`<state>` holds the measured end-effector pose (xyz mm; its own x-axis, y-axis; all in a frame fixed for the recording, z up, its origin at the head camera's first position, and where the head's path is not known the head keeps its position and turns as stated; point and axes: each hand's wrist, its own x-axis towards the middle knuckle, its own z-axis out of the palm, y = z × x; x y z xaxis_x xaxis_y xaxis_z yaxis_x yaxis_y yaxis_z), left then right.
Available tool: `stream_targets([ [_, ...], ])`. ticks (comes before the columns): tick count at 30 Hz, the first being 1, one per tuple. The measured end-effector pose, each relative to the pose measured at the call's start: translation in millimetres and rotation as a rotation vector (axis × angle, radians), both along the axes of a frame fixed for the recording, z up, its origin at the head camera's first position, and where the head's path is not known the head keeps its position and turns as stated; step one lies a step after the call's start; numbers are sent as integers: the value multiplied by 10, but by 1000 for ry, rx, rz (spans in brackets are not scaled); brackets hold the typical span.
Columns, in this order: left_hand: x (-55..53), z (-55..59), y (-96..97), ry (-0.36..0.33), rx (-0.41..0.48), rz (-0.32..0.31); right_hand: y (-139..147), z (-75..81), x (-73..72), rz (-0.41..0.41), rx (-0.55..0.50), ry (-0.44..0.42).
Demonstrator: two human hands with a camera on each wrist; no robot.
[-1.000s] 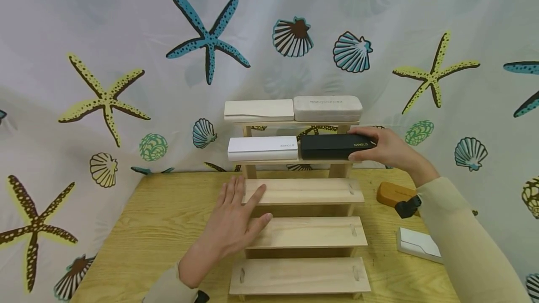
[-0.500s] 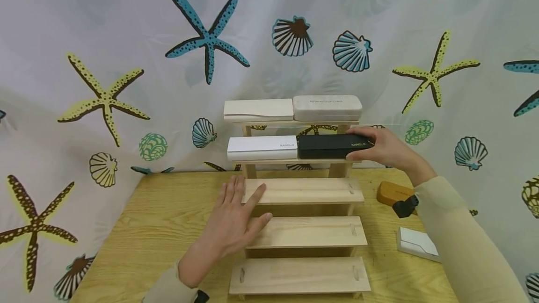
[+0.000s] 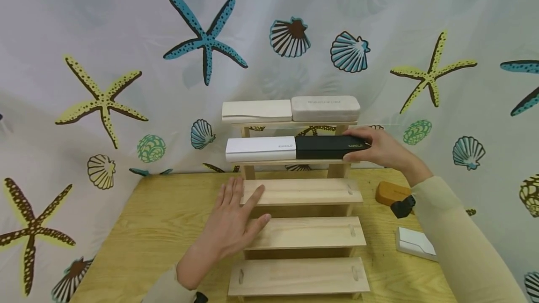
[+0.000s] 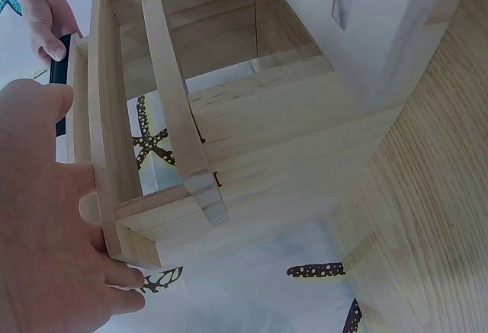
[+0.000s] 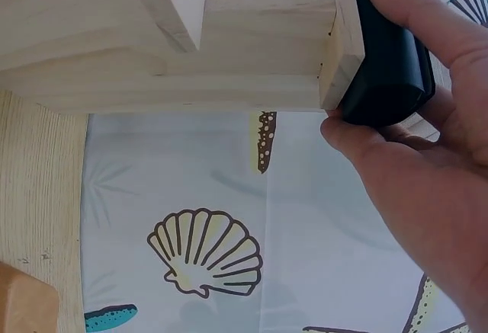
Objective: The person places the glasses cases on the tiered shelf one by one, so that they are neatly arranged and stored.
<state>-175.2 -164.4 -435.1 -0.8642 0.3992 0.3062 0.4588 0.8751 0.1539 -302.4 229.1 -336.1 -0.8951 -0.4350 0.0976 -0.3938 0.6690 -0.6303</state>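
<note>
My right hand [image 3: 383, 149] grips the right end of a black glasses case [image 3: 320, 147], thumb and fingers around it. The case lies on the second shelf from the top of a stepped wooden rack [image 3: 303, 234], end to end with a white glasses case [image 3: 260, 149]. In the right wrist view the rounded end of the black case [image 5: 389, 59] sits against the shelf edge, some of my fingers hidden behind it. My left hand [image 3: 229, 223] rests with fingers spread on the rack's left side, at the third and fourth shelves, holding nothing.
On the top shelf sit a cream case [image 3: 257, 111] and a grey-white case [image 3: 326, 109]. On the table, right of the rack, lie an orange-brown case [image 3: 391, 193] and a white case [image 3: 414, 243], partly behind my right sleeve. A patterned curtain [image 3: 269, 74] hangs behind.
The black glasses case has slid slightly left in my right hand, closing the small gap to the white case. My left hand has stayed put.
</note>
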Motion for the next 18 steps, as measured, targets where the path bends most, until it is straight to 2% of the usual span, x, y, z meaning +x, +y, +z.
stream_targets([
  [18,3,0,2,-15,4,6,-13,22,22,29,20,-3],
])
